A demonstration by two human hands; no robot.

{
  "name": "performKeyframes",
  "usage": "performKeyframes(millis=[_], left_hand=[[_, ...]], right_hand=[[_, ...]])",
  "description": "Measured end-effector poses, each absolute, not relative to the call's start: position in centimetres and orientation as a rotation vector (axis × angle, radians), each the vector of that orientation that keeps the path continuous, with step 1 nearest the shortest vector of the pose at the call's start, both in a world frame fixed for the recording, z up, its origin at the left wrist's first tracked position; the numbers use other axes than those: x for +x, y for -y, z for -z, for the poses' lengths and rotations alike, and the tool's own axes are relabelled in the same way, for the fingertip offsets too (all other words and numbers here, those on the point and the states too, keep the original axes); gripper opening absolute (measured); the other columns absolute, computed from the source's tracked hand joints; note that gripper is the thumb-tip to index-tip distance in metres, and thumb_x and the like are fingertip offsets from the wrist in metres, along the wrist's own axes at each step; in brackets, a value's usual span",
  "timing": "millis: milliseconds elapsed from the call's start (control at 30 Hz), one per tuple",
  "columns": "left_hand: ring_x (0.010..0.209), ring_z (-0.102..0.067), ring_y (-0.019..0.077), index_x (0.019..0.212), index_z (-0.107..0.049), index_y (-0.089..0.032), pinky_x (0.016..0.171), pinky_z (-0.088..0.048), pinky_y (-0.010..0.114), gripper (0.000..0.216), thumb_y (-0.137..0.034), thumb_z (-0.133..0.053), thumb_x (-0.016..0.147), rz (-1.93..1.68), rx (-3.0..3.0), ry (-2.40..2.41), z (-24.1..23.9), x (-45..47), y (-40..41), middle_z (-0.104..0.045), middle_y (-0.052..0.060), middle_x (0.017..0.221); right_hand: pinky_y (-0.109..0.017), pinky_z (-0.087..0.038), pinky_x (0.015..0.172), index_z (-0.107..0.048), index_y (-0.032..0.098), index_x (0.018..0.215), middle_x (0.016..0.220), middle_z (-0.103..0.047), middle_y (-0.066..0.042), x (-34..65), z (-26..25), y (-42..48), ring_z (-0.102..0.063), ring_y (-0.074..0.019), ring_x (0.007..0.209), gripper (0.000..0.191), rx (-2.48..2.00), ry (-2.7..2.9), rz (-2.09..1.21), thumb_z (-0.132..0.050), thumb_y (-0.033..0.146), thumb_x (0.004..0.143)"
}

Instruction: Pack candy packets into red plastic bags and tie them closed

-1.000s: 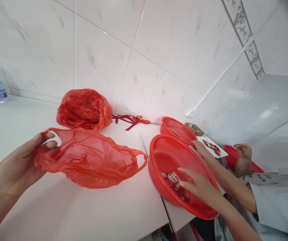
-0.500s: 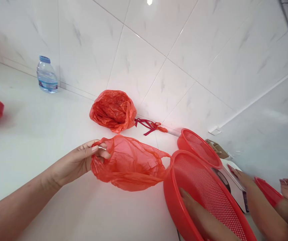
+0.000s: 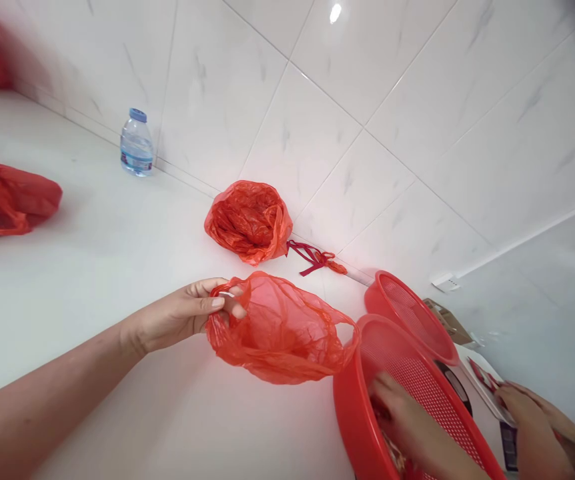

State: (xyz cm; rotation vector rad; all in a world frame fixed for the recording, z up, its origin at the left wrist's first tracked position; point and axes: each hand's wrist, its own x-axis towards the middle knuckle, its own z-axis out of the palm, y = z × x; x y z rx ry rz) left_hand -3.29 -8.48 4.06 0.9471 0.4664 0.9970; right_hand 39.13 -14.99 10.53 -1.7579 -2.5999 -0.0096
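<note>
My left hand (image 3: pixel 192 315) pinches the rim of a thin red plastic bag (image 3: pixel 280 330), which lies crumpled on the white counter (image 3: pixel 117 267) with its mouth held up. My right hand (image 3: pixel 407 427) reaches into the nearer red mesh basket (image 3: pixel 352 407) at the lower right. Its fingers curl down over small red wrapped items (image 3: pixel 392 453) at the basket's bottom, and what they hold is hidden.
A second red basket (image 3: pixel 407 313) stands behind the first. Another person's hand (image 3: pixel 532 413) rests by a white card at the right edge. A fuller red bag (image 3: pixel 250 220) and a dark red ribbon (image 3: pixel 315 257) lie by the tiled wall. A water bottle (image 3: pixel 136 143) and another red bag (image 3: pixel 2 197) sit to the left.
The view has swung left, bringing the bottle and the far-left bag into sight. My left hand has bunched the bag's rim into a pinch. My right hand has dug deeper into the basket.
</note>
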Motion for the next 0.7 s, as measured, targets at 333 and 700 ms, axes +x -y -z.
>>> performKeyframes(millis=[333, 700], left_hand=[[0.087, -0.059, 0.0193, 0.100, -0.061, -0.025, 0.076, -0.047, 0.031, 0.028, -0.033, -0.067, 0.074, -0.959, 1.039, -0.487, -4.2, -3.3, 8.6, -0.065, 0.004, 0.093], [0.084, -0.058, 0.0123, 0.106, -0.062, -0.025, 0.072, -0.046, 0.021, 0.029, -0.024, -0.068, 0.077, -0.928, 0.973, -0.348, -3.7, -3.3, 8.4, -0.063, 0.002, 0.097]], right_hand=[[-0.034, -0.047, 0.090, -0.055, 0.026, 0.103, 0.119, -0.048, -0.008, 27.8, -17.6, 11.6, -0.051, -0.0193, 0.111, 0.022, -1.380, 2.707, 0.257, -0.041, 0.017, 0.089], [-0.038, -0.050, 0.090, -0.055, 0.030, 0.115, 0.121, -0.057, -0.006, 26.9, -17.4, 10.8, -0.056, -0.0243, 0.111, 0.029, -1.398, 2.678, 0.279, -0.046, 0.029, 0.088]])
